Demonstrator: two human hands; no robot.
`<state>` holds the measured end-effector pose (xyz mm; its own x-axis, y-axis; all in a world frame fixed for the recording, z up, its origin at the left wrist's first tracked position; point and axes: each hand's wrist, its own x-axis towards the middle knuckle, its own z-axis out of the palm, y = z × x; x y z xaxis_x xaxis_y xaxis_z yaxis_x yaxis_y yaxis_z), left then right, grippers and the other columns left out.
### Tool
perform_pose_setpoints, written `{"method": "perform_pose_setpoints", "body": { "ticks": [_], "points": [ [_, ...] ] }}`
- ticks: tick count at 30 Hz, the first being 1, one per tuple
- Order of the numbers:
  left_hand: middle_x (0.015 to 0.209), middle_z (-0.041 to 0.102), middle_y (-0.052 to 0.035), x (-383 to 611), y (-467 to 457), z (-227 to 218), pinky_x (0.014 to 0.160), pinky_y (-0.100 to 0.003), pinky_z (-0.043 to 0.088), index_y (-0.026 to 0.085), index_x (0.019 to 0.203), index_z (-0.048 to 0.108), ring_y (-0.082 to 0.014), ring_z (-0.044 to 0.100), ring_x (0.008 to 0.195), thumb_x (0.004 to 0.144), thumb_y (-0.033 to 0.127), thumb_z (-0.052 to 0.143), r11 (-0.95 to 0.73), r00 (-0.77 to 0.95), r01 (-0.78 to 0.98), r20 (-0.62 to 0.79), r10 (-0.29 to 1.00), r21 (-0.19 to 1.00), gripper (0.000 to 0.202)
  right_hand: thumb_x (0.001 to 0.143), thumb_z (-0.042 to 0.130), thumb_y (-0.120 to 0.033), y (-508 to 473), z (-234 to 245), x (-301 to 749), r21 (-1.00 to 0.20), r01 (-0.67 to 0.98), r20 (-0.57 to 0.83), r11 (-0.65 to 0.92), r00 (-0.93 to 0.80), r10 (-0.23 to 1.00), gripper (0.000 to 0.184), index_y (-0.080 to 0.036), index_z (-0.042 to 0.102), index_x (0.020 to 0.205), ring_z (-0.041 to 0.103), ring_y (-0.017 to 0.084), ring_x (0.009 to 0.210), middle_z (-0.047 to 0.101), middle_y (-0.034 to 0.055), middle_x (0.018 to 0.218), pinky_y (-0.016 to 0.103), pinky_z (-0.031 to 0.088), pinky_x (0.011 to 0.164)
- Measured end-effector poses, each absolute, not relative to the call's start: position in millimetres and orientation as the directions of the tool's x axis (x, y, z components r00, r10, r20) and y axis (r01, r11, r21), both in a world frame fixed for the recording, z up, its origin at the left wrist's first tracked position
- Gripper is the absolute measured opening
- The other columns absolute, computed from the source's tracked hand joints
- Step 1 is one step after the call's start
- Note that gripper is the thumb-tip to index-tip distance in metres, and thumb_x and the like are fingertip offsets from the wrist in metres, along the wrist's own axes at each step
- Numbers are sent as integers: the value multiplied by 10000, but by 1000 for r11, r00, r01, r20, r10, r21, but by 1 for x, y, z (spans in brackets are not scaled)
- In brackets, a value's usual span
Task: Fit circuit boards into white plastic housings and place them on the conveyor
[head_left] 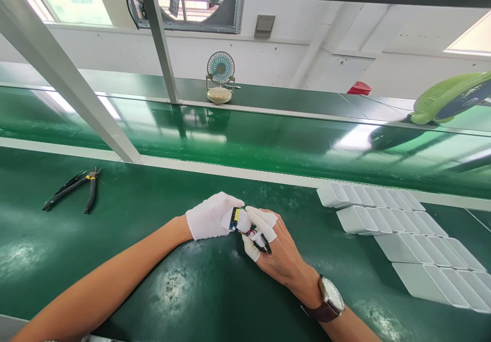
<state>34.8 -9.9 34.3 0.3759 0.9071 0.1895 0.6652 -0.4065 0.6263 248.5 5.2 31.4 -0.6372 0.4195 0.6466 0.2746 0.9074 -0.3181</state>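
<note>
Right hand [278, 252] and gloved left hand [211, 216] pinch a small board [235, 219] (white trays [402, 234] nearby)

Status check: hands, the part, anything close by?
Left hand gloved, right hand in finger cots, both pinching small circuit board with wires. White trays stacked at right, pliers lying at left, both apart from hands.

A small circuit board [234, 218], blue with a yellow part at its top, is held on edge just above the green desk [161, 280], pinched between two hands. Red and black wires [256, 235] trail from its lower end, partly hidden under white-capped fingers.
</note>
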Motion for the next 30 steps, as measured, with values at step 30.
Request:
{"method": "perform_pose_setpoints", "body": {
  "ticks": [30],
  "points": [
    [688, 604, -7, 35, -9, 21, 655, -299, 423, 220, 818, 626, -205, 607, 713, 657, 283, 719, -315, 258, 634, 191, 947, 706, 196, 914, 697, -304, 0, 28, 252, -571, 223, 564, 790, -593, 574, 654, -250, 396, 1492, 636, 290, 1185, 579, 164, 1332, 478, 581, 982]
  ]
}}
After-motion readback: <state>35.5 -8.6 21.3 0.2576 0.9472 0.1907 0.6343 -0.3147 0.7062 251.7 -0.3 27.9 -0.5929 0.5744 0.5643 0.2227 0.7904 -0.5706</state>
